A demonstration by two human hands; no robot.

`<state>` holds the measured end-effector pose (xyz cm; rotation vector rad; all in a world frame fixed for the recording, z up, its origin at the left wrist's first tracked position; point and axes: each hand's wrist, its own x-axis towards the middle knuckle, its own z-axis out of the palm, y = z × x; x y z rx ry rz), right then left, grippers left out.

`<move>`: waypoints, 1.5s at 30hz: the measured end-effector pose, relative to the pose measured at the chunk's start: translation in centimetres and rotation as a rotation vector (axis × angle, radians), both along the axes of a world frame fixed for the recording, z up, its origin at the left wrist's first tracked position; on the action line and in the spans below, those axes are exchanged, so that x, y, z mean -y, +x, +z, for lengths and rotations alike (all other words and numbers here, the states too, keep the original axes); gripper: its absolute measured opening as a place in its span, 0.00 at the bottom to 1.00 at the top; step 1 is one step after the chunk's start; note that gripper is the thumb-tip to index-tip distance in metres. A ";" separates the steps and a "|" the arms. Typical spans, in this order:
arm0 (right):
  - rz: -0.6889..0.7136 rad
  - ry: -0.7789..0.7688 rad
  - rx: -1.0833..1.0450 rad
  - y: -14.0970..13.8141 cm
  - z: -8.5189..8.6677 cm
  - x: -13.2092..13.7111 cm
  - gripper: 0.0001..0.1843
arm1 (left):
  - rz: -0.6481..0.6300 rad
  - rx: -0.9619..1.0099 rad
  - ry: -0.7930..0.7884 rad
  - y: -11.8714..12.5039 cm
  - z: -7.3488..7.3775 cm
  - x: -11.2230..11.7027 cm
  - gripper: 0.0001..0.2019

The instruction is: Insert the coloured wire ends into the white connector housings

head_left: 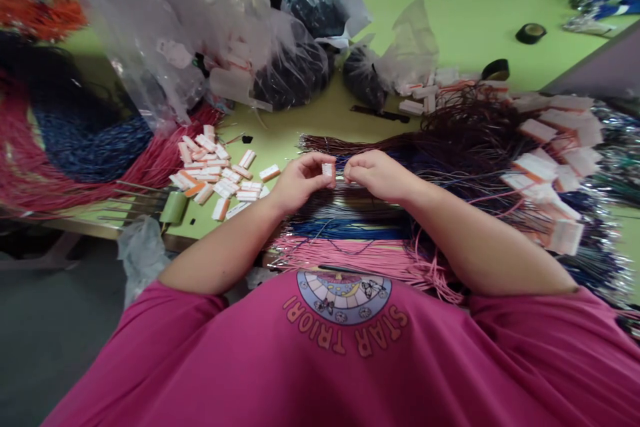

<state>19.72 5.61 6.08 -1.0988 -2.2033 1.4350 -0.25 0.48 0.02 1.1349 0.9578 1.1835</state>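
Observation:
My left hand (299,181) pinches a small white tag (328,170) between thumb and fingers. My right hand (376,175) is curled shut right beside it, fingertips meeting the tag and what looks like a thin cord end. Both hands hover over rows of coloured cords (350,227), dark, blue and pink, laid across the green table (450,27) in front of me. A loose pile of white and orange tags (215,173) lies to the left of my left hand.
Clear plastic bags (295,67) with dark cords stand at the back. Red and blue cord bundles (75,140) fill the left. Tagged cords (550,147) heap on the right. Two tape rolls (530,33) lie far right. A green spool (174,207) sits at the table edge.

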 end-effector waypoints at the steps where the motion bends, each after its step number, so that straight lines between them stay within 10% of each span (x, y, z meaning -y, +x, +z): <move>1: -0.012 -0.030 -0.032 0.0 -0.1 0.0 0.09 | 0.003 -0.011 -0.002 0.0 0.0 0.0 0.21; 24: -0.101 0.099 -0.052 -1.0 -1.8 0.3 0.08 | 0.051 -0.006 -0.062 0.1 0.3 0.3 0.21; 28: -0.006 0.178 0.050 -0.1 -0.8 -0.2 0.10 | 0.057 -0.005 -0.045 -0.3 0.6 0.0 0.21; 34: 0.184 0.778 0.494 1.5 1.3 1.3 0.21 | 0.122 -0.052 -0.032 -1.7 0.5 -0.8 0.20; 39: 0.580 0.600 0.707 0.2 -0.3 3.1 0.15 | 0.159 -0.108 -0.059 -1.9 0.6 -0.9 0.24; 45: 0.527 0.546 0.685 0.0 -0.6 2.5 0.18 | 0.129 -0.121 -0.071 -1.7 1.1 -0.7 0.23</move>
